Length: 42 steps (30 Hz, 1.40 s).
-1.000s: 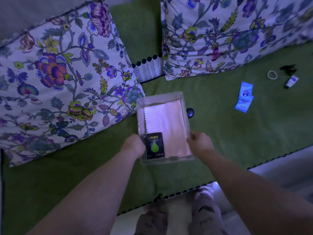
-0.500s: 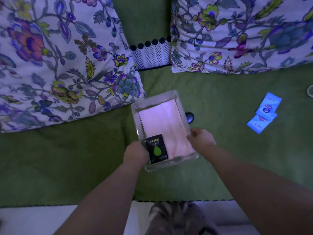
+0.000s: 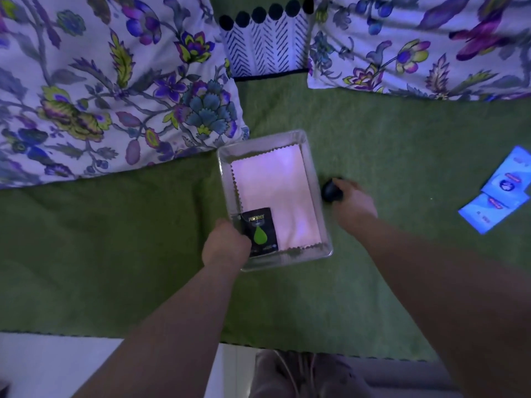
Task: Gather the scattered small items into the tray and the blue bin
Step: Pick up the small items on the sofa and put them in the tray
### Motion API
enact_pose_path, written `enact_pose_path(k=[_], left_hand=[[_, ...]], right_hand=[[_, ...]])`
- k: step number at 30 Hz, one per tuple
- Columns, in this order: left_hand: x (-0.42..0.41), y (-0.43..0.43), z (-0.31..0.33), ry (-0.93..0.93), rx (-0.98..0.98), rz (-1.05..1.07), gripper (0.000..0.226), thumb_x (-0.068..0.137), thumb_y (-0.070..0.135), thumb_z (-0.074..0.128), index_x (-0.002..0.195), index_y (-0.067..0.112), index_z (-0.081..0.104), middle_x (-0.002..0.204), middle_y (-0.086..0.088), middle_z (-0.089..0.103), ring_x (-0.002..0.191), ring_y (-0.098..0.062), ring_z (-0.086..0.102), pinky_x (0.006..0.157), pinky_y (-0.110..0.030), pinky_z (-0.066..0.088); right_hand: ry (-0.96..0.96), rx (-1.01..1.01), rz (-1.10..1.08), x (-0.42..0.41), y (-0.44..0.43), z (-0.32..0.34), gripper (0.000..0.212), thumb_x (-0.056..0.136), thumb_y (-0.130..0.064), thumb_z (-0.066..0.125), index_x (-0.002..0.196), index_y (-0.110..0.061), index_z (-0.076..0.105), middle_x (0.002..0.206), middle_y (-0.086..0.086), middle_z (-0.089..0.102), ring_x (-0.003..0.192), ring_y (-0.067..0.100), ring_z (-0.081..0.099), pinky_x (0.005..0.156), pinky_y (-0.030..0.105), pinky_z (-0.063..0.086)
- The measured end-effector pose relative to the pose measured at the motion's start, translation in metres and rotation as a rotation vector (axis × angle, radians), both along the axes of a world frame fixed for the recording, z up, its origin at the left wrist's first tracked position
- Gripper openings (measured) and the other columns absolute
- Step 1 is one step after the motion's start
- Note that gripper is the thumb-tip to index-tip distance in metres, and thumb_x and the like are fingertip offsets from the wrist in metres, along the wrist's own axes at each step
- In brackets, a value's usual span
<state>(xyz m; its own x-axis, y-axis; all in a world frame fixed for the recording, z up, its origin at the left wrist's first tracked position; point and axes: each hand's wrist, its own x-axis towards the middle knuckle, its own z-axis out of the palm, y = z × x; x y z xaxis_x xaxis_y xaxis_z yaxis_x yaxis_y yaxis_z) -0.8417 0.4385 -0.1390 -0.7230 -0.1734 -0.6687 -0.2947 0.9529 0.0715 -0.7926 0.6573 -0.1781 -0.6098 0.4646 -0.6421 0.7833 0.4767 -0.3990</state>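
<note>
1. Clear plastic tray [image 3: 313, 156] in the head view, flat on the green bedcover [image 3: 115, 254], near the middle of the frame.
2. Inside it, a pink cloth [image 3: 275, 193] with zigzag edges over most of the floor. On the cloth's near left corner, a black sachet [image 3: 260, 235] printed with a green drop.
3. Left hand [image 3: 225, 248] at the tray's near left corner, fingers curled over the rim and gripping it, right beside the sachet.
4. Right hand [image 3: 355, 203] outside the tray, just beside its right wall, fingers curled round a small black round item [image 3: 332, 191]. Lifted or lying on the bedcover: cannot tell.
5. Two blue packets [image 3: 500, 193], overlapping, on the bedcover well apart to the right, near the frame edge.
6. Floral pillows [image 3: 115, 90] along the far side, with a chevron cushion [image 3: 264, 50] between them. Left pillow's corner close to the tray's far left corner.
</note>
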Motion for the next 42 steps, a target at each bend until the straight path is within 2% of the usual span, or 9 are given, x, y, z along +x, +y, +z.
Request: enact_pose_path(k=[4,8,13,19,22,26,31,36,42], left_hand=[[0.001,-0.005,-0.011,-0.01,0.028,0.038,0.028,0.089,0.013,0.05,0.117,0.005,0.049,0.104,-0.011,0.062,0.081,-0.026,0.052,0.069,-0.031,0.042],[-0.001,-0.01,-0.022,-0.059,0.103,0.061,0.03,0.088,0.013,0.052,0.117,0.007,0.052,0.11,-0.012,0.064,0.085,-0.026,0.056,0.07,-0.03,0.045],[-0.006,-0.01,-0.027,-0.077,0.138,0.097,0.029,0.09,0.017,0.053,0.116,0.005,0.05,0.111,-0.015,0.062,0.094,-0.03,0.06,0.079,-0.034,0.051],[-0.005,-0.011,-0.028,-0.071,0.185,0.113,0.035,0.093,0.031,0.056,0.118,0.007,0.052,0.112,-0.011,0.064,0.092,-0.026,0.06,0.084,-0.035,0.053],[-0.003,-0.01,-0.023,-0.07,0.193,0.121,0.038,0.094,0.032,0.055,0.122,0.006,0.05,0.116,-0.012,0.064,0.095,-0.027,0.061,0.083,-0.035,0.052],[-0.001,-0.002,-0.01,-0.102,0.196,0.148,0.045,0.095,0.033,0.052,0.128,0.003,0.044,0.122,-0.015,0.06,0.106,-0.032,0.061,0.085,-0.036,0.051],[-0.004,0.004,0.006,-0.134,0.173,0.113,0.045,0.099,0.029,0.048,0.129,-0.003,0.037,0.124,-0.02,0.057,0.101,-0.032,0.057,0.073,-0.031,0.042],[-0.007,0.0,0.011,-0.142,0.179,0.054,0.044,0.099,0.032,0.047,0.128,-0.001,0.037,0.125,-0.019,0.057,0.108,-0.033,0.058,0.084,-0.036,0.048],[-0.006,-0.012,0.004,-0.133,0.214,0.021,0.04,0.099,0.03,0.046,0.126,0.002,0.041,0.122,-0.018,0.059,0.107,-0.034,0.06,0.088,-0.038,0.05]], right_hand=[[-0.057,0.036,0.129,-0.006,0.003,-0.015,0.066,0.087,-0.002,0.046,0.145,-0.032,0.036,0.16,-0.001,0.016,0.142,0.032,0.02,0.115,0.043,0.027],[-0.101,0.04,0.22,-0.011,0.004,-0.021,0.069,0.089,0.001,0.044,0.147,-0.033,0.032,0.161,-0.003,0.008,0.144,0.031,0.015,0.116,0.042,0.026],[-0.153,0.25,0.299,-0.016,0.0,-0.024,0.054,0.092,-0.008,0.045,0.142,-0.029,0.039,0.143,0.011,0.034,0.125,0.035,0.038,0.094,0.043,0.042],[-0.248,0.318,0.279,-0.016,-0.001,-0.02,0.035,0.092,-0.016,0.053,0.124,-0.013,0.039,0.121,0.014,0.041,0.111,0.036,0.051,0.071,0.04,0.043],[-0.152,0.31,0.14,-0.008,-0.001,-0.007,0.042,0.092,-0.034,0.052,0.121,-0.008,0.038,0.119,0.016,0.045,0.103,0.038,0.058,0.072,0.04,0.045],[0.069,0.332,0.073,0.002,-0.005,0.02,0.052,0.084,-0.045,0.056,0.123,-0.011,0.047,0.115,0.014,0.053,0.106,0.035,0.055,0.087,0.042,0.043],[0.275,0.29,0.36,0.009,-0.023,0.046,0.052,0.078,-0.04,0.066,0.124,-0.019,0.054,0.111,0.007,0.057,0.106,0.028,0.052,0.088,0.035,0.038],[0.143,0.309,0.724,0.009,-0.045,0.049,0.052,0.078,-0.042,0.063,0.127,-0.033,0.049,0.12,-0.002,0.056,0.114,0.022,0.045,0.092,0.034,0.034],[-0.033,0.411,0.862,0.012,-0.069,0.036,0.048,0.084,-0.043,0.058,0.129,-0.032,0.048,0.121,0.0,0.056,0.115,0.023,0.043,0.092,0.038,0.035]])
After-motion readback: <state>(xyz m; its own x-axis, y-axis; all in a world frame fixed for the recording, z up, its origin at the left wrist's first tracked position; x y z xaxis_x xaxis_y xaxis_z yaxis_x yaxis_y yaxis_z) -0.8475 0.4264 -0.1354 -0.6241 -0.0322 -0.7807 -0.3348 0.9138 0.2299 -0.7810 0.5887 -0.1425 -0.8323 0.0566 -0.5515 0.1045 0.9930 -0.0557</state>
